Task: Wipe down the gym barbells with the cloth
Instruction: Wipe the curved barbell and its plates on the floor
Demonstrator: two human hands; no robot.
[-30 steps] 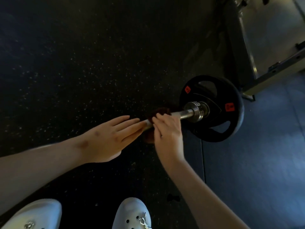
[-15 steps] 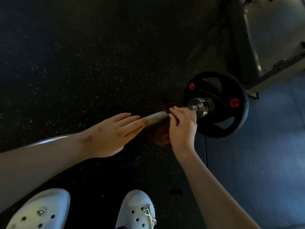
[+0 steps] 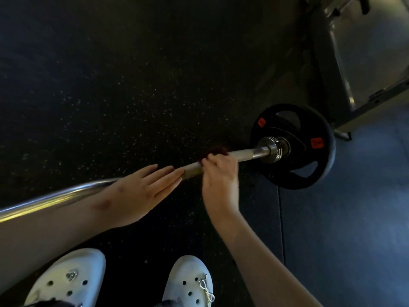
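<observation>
The barbell (image 3: 245, 154) runs from the near left edge of the view out toward the right, where a black weight plate (image 3: 309, 173) with red labels sits behind a chrome collar (image 3: 275, 149). The person stands over it on a dark speckled rubber floor (image 3: 132, 85), white clogs (image 3: 66, 282) at the near edge.

The left hand (image 3: 141, 193) lies flat on the shaft with its fingers straight and together, pointing right. It grasps nothing and, as far as I can judge, only steadies the bar. The right hand (image 3: 219, 176) is just to its right, fingers curled over the shaft and clamped on the cloth (image 3: 218, 150). The cloth is a dark reddish wad that shows only as a tuft beyond the knuckles on the far side of the bar (the low light hides the rest of it). The hand looks slightly blurred, so how far the cloth wraps round the shaft cannot be told.

The step in hand looks like the wiping stroke on the stretch of shaft between the left fingertips and the collar. A length of pale bar lies bare between the right hand and the collar, and the next move probably calls for sliding the wrapped cloth right along it up to the collar. The grip should be firm enough that the cloth drags round the metal rather than bunching. The left hand should press down so the bar does not roll on its plate.

A pale metal frame (image 3: 376, 103) stands at the far right, well apart from the hands.
</observation>
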